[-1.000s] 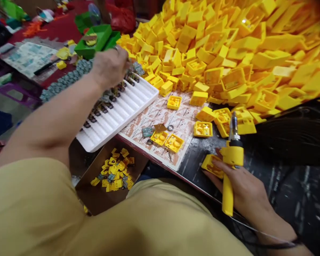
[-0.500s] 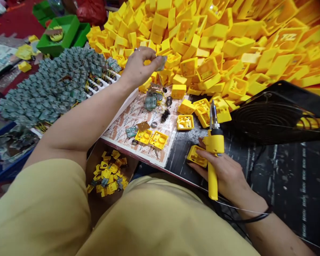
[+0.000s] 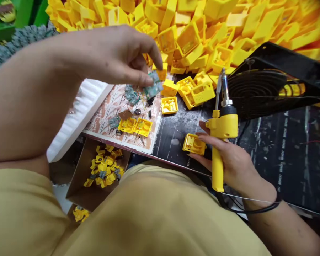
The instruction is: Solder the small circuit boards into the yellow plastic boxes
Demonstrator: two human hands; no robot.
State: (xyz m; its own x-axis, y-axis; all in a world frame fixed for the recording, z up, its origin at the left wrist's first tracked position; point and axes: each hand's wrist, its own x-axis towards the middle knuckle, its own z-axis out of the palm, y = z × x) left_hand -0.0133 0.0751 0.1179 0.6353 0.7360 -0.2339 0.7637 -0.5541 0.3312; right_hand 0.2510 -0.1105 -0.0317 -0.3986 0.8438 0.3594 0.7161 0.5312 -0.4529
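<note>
My left hand (image 3: 122, 57) pinches a small green circuit board (image 3: 153, 85) between thumb and fingers, above the printed sheet on the table. My right hand (image 3: 232, 160) holds a yellow soldering gun (image 3: 222, 126), its metal tip pointing up and away from me. The same hand also grips a small open yellow plastic case (image 3: 193, 144) between its fingers, near the table's front edge. Below my left hand lie another green board (image 3: 131, 95) and, closer to me, an opened yellow case (image 3: 143, 127) with a brown piece (image 3: 125, 114) beside it.
A big heap of yellow cases (image 3: 186, 35) fills the back. A black fan (image 3: 256, 81) stands at the right. White foam (image 3: 80, 113) lies under my left forearm, with more boards (image 3: 29, 37) behind. A cardboard box (image 3: 80, 181) of yellow parts sits below the table edge.
My left hand has come nearer and down with the circuit board, off the yellow heap. The view has shifted. My right hand still holds the soldering gun and yellow case.
</note>
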